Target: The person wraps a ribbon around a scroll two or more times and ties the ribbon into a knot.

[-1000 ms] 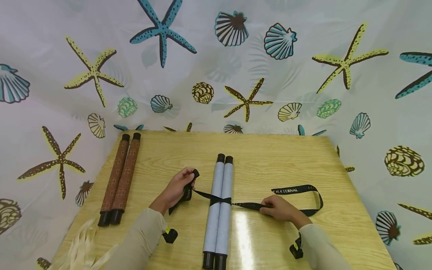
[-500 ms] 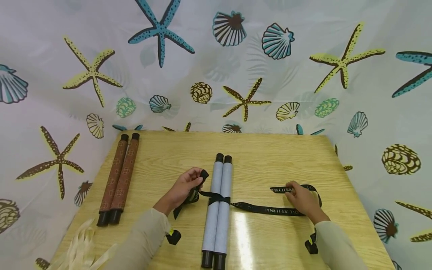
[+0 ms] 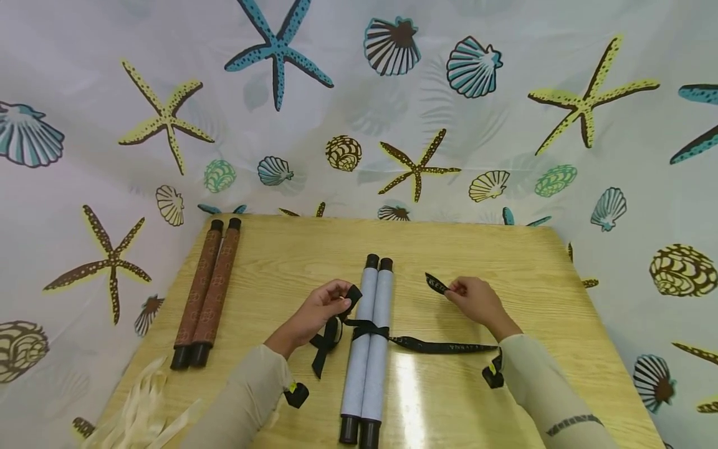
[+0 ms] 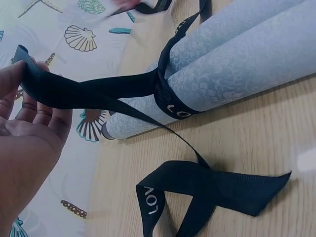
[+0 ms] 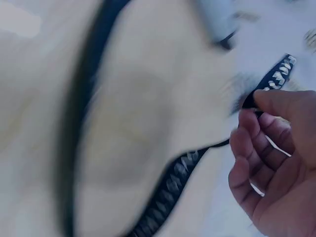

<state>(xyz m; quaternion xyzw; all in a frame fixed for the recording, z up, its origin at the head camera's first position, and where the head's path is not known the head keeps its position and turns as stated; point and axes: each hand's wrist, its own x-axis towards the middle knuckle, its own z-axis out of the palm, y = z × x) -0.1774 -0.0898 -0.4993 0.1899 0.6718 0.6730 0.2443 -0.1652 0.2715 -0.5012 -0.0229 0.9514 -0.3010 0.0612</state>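
Observation:
Two grey-blue patterned rolls with black end caps lie side by side, with a black ribbon lettered in white wrapped and crossed round their middle. Left of them, my left hand pinches a loop of the ribbon between thumb and fingers; the cut tail hangs below it over the table. To the right, my right hand pinches the ribbon near its other end, raised above the table. Between the rolls and my right wrist the ribbon stretches in a slack strip.
Two brown patterned rolls with black caps lie at the table's left side. A heap of cream ribbons is at the front left. A cloth printed with shells and starfish surrounds the wooden table.
My right hand let go of the ribbon near the rolls, moved right, picked up its far end and lifted it back leftward. My left hand moved slightly right toward the rolls with its loop.

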